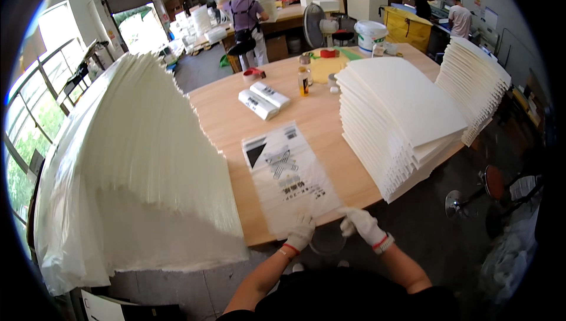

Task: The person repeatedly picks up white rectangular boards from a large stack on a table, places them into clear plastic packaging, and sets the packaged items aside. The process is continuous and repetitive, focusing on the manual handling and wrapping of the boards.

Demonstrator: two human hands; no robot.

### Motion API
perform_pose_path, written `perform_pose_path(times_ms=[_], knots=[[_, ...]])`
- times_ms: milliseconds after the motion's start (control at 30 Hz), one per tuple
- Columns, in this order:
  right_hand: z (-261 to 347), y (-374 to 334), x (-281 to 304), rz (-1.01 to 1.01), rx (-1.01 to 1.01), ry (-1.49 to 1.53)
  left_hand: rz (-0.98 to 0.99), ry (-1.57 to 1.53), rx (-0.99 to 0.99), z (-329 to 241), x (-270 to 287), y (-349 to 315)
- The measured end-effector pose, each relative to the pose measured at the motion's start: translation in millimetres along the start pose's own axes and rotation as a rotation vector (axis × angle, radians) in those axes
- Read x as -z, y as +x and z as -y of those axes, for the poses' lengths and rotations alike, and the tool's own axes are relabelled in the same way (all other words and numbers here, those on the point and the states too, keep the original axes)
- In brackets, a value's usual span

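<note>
Gloved left hand [302,232] and right hand [361,223] pinch the printed bag's [289,173] near edge; nothing inside yet, foam sheets [401,114] wait stacked.

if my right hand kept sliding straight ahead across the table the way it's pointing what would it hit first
Probably the stack of white foam sheets. The right hand pinches the near edge of the printed plastic bag and points ahead, slightly left; depth is unclear, so it might pass the stack.

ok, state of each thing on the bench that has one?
plastic bag: flat on table, near edge gripped
left hand: gloved, pinching bag
right hand: gloved, pinching bag
foam sheets: stacked, fanned
small bottle: upright, capped
white bucket: upright
</note>
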State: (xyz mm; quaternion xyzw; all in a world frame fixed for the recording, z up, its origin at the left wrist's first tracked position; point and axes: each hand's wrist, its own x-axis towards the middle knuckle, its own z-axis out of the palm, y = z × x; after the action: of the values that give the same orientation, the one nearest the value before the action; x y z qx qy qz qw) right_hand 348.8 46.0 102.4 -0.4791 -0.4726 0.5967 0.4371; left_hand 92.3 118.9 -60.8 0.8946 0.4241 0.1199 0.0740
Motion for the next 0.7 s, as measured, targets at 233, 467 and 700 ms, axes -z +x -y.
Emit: perform_pose_path(times_ms=[233, 467, 700], knots=[[-83.2, 17.2, -6.8, -0.005, -0.478, 0.427, 0.105, -0.820, 0.404, 38.7, 24.5, 20.5], [-110.4, 141.8, -53.7, -0.191, -0.077, -0.261, 0.127, -0.829, 0.463, 44.2, 82.3, 71.0], [-94.0, 140.9, -27.5, -0.610, 0.467, -1.054, -0.390, -1.356, 0.738, 151.6, 77.1, 91.8]])
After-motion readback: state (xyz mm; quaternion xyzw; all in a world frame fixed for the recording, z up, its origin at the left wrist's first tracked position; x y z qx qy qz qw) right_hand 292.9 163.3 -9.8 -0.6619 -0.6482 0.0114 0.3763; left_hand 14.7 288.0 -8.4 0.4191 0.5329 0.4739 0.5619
